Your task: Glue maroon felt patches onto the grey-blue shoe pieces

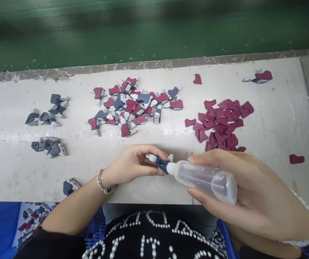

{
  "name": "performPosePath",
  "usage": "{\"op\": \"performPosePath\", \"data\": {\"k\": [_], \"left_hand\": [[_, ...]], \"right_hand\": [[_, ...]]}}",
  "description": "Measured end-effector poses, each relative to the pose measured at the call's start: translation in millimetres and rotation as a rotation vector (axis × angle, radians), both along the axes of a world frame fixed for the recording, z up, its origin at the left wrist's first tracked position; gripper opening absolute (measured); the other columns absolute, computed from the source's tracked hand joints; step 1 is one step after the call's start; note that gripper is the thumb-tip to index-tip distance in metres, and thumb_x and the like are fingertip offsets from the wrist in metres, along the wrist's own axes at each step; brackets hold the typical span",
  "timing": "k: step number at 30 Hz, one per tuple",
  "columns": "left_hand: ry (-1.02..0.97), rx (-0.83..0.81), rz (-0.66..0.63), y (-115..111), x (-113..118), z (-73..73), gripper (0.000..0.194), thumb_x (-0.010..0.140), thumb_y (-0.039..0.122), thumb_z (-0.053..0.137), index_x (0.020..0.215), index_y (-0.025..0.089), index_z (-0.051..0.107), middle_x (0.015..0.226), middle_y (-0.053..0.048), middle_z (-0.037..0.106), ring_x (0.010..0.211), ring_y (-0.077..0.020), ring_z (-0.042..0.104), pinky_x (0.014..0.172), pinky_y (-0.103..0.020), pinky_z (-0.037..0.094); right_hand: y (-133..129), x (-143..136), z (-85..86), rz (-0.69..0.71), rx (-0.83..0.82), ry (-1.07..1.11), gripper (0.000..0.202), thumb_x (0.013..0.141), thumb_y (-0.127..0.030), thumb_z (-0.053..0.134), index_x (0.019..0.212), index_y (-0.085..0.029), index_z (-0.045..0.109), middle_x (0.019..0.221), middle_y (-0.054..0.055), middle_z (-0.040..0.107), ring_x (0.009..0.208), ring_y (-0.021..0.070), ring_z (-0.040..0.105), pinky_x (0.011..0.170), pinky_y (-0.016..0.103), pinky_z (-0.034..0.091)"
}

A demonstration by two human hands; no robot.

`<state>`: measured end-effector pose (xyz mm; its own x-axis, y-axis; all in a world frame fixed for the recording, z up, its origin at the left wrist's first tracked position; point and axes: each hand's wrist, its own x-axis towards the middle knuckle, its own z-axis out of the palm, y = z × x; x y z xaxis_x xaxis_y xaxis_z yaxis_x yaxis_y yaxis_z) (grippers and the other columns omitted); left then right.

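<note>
Left hand (130, 164): thumb and fingers pinched on one blue-grey and white plastic part (162, 164), held over the near edge of the pale tabletop (149, 192); bead-and-charm bracelet (103, 183) at the wrist. Right hand (254, 192): closed around one translucent squeeze bottle (203, 178), laid nearly level, white nozzle (171, 168) against the part in view, actual contact not certain; faint marks on the bottle wall, too small to read. Black top (132, 230): pearl-bead lettering in two rows, cut off by the frame, wording not certain. Beyond the hands: one heap of red, blue-grey and white parts (132, 108); to its right, one heap of loose dark-red pieces (221, 120); at far left, small clusters of blue-grey and white parts (49, 145); at upper right, one red-topped part (263, 76), lying apart.
</note>
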<state>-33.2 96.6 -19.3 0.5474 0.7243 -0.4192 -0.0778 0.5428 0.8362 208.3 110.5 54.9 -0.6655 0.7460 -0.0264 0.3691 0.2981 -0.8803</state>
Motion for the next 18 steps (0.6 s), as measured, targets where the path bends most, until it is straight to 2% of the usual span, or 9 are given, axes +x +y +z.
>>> {"op": "performPosePath", "data": {"k": [12, 18], "left_hand": [[0.098, 0.13, -0.033, 4.3, -7.3, 4.8, 0.024, 0.078, 0.015, 0.079, 0.101, 0.017, 0.074, 0.109, -0.008, 0.074, 0.101, -0.0185, 0.072, 0.087, -0.027, 0.064], [0.126, 0.164, -0.013, 7.1, -9.1, 7.2, 0.024, 0.076, 0.012, 0.08, 0.099, 0.017, 0.075, 0.109, -0.006, 0.074, 0.102, -0.0172, 0.071, 0.086, -0.025, 0.064]], "right_hand": [[4.1, 3.6, 3.3, 0.026, -0.021, -0.015, 0.012, 0.092, -0.023, 0.064, 0.103, -0.024, 0.058, 0.066, -0.008, 0.06, 0.048, 0.0073, 0.054, 0.042, 0.025, 0.039], [3.8, 8.3, 3.7, 0.057, -0.032, -0.073, 0.009, 0.094, -0.027, 0.063, 0.095, -0.021, 0.056, 0.059, -0.009, 0.054, 0.043, 0.0059, 0.047, 0.039, 0.024, 0.034]]}}
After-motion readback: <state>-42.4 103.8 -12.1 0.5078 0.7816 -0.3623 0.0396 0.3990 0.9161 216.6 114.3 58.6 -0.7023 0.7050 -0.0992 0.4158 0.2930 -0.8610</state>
